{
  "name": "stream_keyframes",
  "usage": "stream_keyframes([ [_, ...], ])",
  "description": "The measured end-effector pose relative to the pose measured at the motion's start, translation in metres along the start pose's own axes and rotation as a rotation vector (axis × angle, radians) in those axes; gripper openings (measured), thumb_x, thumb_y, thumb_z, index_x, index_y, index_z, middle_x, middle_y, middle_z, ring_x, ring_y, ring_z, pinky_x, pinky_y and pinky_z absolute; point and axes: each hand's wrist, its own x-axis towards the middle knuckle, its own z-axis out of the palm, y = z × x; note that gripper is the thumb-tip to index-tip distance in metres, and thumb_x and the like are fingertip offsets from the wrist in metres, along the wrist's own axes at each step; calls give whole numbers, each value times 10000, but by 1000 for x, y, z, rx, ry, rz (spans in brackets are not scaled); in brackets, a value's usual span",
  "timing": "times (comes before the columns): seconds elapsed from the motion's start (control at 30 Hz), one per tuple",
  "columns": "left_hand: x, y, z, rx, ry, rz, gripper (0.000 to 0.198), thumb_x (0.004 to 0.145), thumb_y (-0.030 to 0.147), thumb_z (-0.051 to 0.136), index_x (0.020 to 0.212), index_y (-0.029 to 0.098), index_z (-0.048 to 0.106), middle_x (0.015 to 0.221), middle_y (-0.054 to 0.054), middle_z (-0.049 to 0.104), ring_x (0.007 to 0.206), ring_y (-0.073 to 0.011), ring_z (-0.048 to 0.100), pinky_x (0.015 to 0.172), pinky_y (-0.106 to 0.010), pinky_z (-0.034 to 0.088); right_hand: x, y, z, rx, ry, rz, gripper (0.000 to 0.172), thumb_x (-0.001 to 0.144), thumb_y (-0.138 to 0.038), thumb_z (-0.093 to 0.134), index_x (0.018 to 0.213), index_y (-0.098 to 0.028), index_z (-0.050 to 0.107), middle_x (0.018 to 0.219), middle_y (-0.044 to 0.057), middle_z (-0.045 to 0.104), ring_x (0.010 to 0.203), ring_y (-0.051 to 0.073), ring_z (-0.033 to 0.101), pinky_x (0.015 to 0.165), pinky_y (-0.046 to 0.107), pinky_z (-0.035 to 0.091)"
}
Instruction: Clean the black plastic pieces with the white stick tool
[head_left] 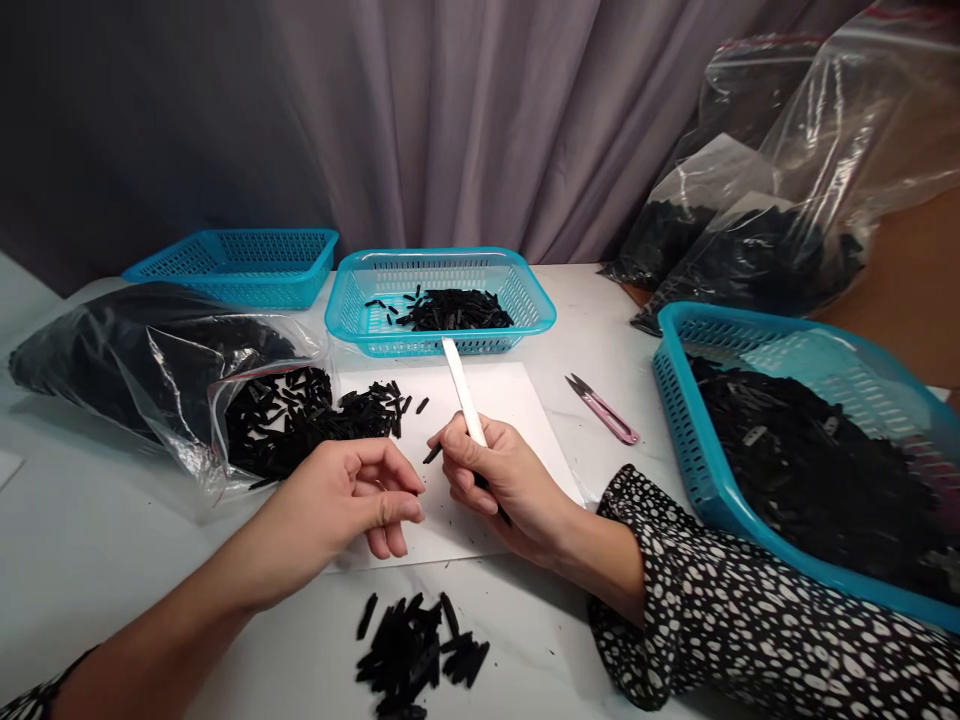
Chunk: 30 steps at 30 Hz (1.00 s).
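My right hand is closed round a slim tool with a flat white blade, its dark end showing below the fingers. The blade points up toward the middle blue basket. A small black strip sticks out at the tips of the same hand's thumb and forefinger. Facing it, my left hand has loosely curled fingers, thumb a little apart, and nothing visible between them. Both hands are over a white sheet. Behind the left hand, black strips spill from a clear plastic bag.
Black strips lie in the middle blue basket and the large right one. Another blue basket stands back left. Pink thread snips lie right of the sheet. A pile of strips is in front; clear bags stand back right.
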Motion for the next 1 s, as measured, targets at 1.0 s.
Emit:
stream_keyframes([
  [1.0,-2,5,4,-113,127,148,225,767,201,768,951,174,641,606,43,680,533,-108,675,506,-181,497,0,0,-3,6,-49,-3,303,823,-437,783,892,-151,711,467,-105,441,355,19,224,372,209,97],
])
